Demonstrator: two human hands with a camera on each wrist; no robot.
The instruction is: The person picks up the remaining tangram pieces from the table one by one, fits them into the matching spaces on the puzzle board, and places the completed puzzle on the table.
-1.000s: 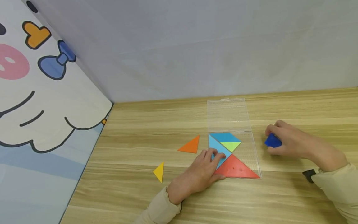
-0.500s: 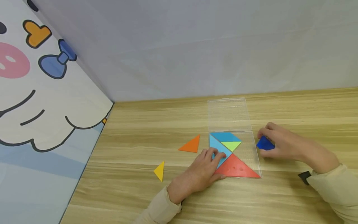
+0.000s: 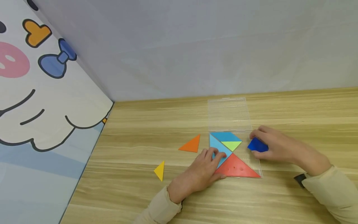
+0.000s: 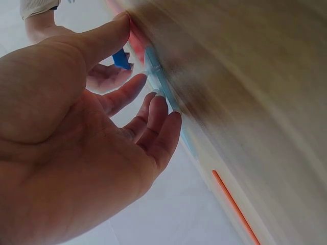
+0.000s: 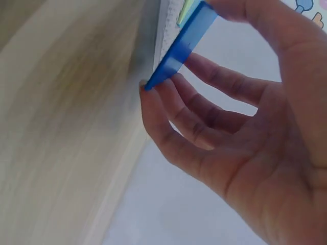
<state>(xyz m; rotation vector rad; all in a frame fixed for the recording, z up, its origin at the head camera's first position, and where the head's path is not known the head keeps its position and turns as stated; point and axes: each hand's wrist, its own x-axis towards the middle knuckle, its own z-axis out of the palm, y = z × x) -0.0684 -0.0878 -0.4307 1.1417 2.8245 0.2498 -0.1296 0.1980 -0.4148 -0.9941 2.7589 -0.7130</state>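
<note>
My right hand (image 3: 282, 151) pinches a flat dark blue tangram piece (image 3: 258, 145) between thumb and fingertips, tilted above the right edge of a clear plastic case (image 3: 253, 163). In the right wrist view the blue piece (image 5: 186, 43) spans from thumb to little finger. My left hand (image 3: 198, 172) rests with loosely bent fingers on the light blue triangle (image 3: 216, 143), its thumb at the case's near edge beside the red triangle (image 3: 237, 169). Also lying in the case are a mid-blue piece (image 3: 226, 136) and a light green triangle (image 3: 231, 145).
An orange triangle (image 3: 192, 145) and a yellow triangle (image 3: 160, 171) lie on the wooden table (image 3: 126, 137), left of the case. The clear lid (image 3: 229, 113) lies folded back behind it. A pale wall (image 3: 195, 53) and a cartoon panel (image 3: 70, 102) border the table.
My right hand has moved left with the dark blue piece, from the bare table to the case's right edge. The left hand has stayed in place.
</note>
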